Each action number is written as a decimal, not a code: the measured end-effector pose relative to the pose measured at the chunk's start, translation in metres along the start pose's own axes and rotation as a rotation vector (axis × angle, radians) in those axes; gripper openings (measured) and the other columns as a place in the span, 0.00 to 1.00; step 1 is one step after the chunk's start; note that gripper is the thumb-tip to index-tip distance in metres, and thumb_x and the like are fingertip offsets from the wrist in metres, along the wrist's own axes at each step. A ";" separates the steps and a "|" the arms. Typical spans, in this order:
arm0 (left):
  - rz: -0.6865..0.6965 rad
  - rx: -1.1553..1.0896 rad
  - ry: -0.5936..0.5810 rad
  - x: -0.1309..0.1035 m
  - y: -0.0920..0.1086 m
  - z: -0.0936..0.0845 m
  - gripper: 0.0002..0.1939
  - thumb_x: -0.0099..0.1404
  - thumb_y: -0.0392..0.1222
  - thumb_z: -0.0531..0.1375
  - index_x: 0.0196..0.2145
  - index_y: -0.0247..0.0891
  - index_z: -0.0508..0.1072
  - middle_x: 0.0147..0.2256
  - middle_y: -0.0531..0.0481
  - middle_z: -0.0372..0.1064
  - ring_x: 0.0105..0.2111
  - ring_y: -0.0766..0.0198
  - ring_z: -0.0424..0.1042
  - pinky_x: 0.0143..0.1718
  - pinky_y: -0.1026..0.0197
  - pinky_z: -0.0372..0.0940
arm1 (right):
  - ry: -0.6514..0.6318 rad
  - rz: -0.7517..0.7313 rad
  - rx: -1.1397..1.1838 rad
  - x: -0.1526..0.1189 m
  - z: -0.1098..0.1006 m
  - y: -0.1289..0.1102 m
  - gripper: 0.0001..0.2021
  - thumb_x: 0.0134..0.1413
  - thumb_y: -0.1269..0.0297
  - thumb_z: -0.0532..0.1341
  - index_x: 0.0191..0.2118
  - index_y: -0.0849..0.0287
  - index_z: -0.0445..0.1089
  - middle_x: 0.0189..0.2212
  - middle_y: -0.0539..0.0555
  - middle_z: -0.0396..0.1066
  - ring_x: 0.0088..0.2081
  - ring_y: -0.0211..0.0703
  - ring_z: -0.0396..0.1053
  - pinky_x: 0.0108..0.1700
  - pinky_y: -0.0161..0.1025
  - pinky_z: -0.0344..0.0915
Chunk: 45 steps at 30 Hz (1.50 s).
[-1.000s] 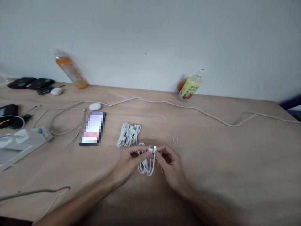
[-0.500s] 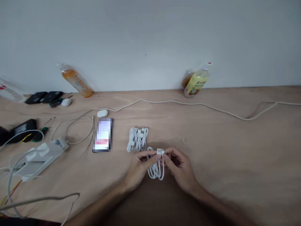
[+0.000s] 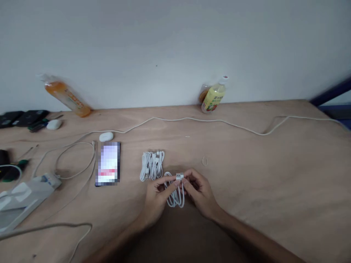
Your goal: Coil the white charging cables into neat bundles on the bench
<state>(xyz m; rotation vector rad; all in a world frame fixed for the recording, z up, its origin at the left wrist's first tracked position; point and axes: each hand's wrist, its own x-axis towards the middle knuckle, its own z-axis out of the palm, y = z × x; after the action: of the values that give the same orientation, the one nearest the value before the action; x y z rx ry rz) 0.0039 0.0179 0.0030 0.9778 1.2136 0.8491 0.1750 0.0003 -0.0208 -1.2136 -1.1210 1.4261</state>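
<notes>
A coiled white USB cable (image 3: 174,198) is held between my two hands, above the near part of the table. My left hand (image 3: 157,199) pinches it near one plug, thumb on top. Its other plug end is pinched by my right hand (image 3: 199,193), so both plugs sit side by side at the top of the coil. Just beyond my left hand lie bundled white cables (image 3: 152,165). A pale rubber band (image 3: 204,160) rests on the table beyond my right hand.
Left of the bundles lies a phone (image 3: 108,163), with a white earbud case (image 3: 106,137) behind it. A power strip (image 3: 30,199) and loose cords occupy the left side. An orange bottle (image 3: 68,98) and a yellow bottle (image 3: 214,96) stand by the wall. One long cord (image 3: 170,119) crosses the table.
The view has swung to the right, so everything appears further left. My hands still hold the coiled cable, and its two plugs look slightly closer together.
</notes>
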 end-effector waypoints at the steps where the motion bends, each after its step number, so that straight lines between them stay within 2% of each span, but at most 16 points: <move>1: -0.008 -0.007 -0.020 0.001 0.000 0.000 0.19 0.56 0.59 0.78 0.38 0.43 0.91 0.30 0.49 0.84 0.31 0.56 0.79 0.39 0.56 0.74 | 0.009 -0.001 0.014 0.000 0.001 0.000 0.22 0.65 0.38 0.66 0.35 0.54 0.71 0.24 0.46 0.67 0.25 0.38 0.63 0.29 0.36 0.63; 4: 0.005 -0.063 -0.069 0.002 0.001 0.000 0.20 0.56 0.59 0.78 0.39 0.42 0.90 0.30 0.48 0.84 0.31 0.57 0.78 0.39 0.57 0.74 | 0.043 -0.005 0.030 0.001 0.003 0.001 0.23 0.62 0.37 0.67 0.34 0.53 0.69 0.24 0.45 0.66 0.23 0.37 0.61 0.27 0.35 0.61; 7: 0.063 -0.093 -0.057 0.002 -0.002 0.001 0.22 0.54 0.58 0.79 0.39 0.40 0.90 0.32 0.47 0.84 0.32 0.57 0.78 0.36 0.59 0.71 | 0.039 -0.059 0.030 0.003 0.004 0.001 0.24 0.58 0.36 0.69 0.33 0.53 0.66 0.24 0.45 0.65 0.23 0.37 0.60 0.27 0.35 0.61; 9: 0.107 -0.122 -0.058 0.001 -0.003 0.004 0.21 0.55 0.57 0.79 0.39 0.39 0.90 0.33 0.46 0.85 0.31 0.59 0.78 0.36 0.61 0.71 | 0.019 -0.099 0.025 0.003 0.004 -0.001 0.25 0.58 0.35 0.68 0.32 0.52 0.65 0.21 0.43 0.60 0.22 0.37 0.58 0.26 0.35 0.60; 13: 0.154 -0.175 -0.036 -0.005 -0.001 0.010 0.22 0.47 0.55 0.83 0.34 0.37 0.90 0.29 0.47 0.83 0.28 0.62 0.75 0.32 0.62 0.69 | -0.022 -0.160 0.002 0.002 0.004 -0.007 0.26 0.56 0.33 0.67 0.32 0.51 0.63 0.19 0.42 0.57 0.22 0.38 0.56 0.26 0.35 0.58; 18: 0.174 -0.164 0.015 -0.014 0.004 0.014 0.28 0.40 0.59 0.84 0.32 0.36 0.89 0.29 0.46 0.83 0.27 0.61 0.75 0.32 0.61 0.68 | -0.055 -0.182 0.022 0.000 0.003 -0.009 0.26 0.54 0.33 0.67 0.31 0.51 0.62 0.19 0.42 0.57 0.22 0.38 0.55 0.27 0.36 0.57; 24: 0.191 -0.155 0.047 -0.015 0.004 0.014 0.27 0.39 0.58 0.84 0.31 0.36 0.89 0.30 0.45 0.83 0.30 0.61 0.75 0.34 0.60 0.68 | -0.050 -0.178 0.031 0.000 0.004 -0.013 0.24 0.52 0.36 0.68 0.29 0.51 0.63 0.19 0.42 0.59 0.23 0.39 0.56 0.27 0.36 0.56; 29: 0.206 -0.119 0.054 -0.012 0.001 0.011 0.26 0.40 0.59 0.83 0.30 0.37 0.88 0.29 0.47 0.82 0.28 0.61 0.74 0.33 0.60 0.67 | -0.037 -0.183 0.046 0.000 0.006 -0.019 0.23 0.51 0.40 0.71 0.27 0.51 0.64 0.19 0.42 0.60 0.22 0.38 0.55 0.27 0.36 0.56; 34: 0.192 -0.131 0.036 -0.006 -0.002 0.006 0.26 0.40 0.56 0.84 0.32 0.36 0.88 0.26 0.49 0.80 0.26 0.64 0.71 0.29 0.62 0.63 | -0.009 -0.171 0.033 0.000 0.006 -0.019 0.24 0.51 0.38 0.71 0.28 0.52 0.66 0.19 0.43 0.62 0.21 0.37 0.55 0.26 0.35 0.54; 45: 0.153 -0.189 0.032 -0.001 -0.008 0.003 0.28 0.41 0.58 0.83 0.35 0.37 0.90 0.31 0.46 0.84 0.29 0.60 0.76 0.32 0.60 0.69 | -0.003 -0.135 0.023 -0.001 0.003 -0.017 0.23 0.52 0.36 0.73 0.32 0.53 0.75 0.20 0.45 0.66 0.21 0.38 0.57 0.24 0.35 0.54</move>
<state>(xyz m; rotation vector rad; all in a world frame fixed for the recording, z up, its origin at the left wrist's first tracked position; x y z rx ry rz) 0.0072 0.0139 -0.0044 0.9143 1.0733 1.0831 0.1731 0.0020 -0.0040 -1.0985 -1.1631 1.3351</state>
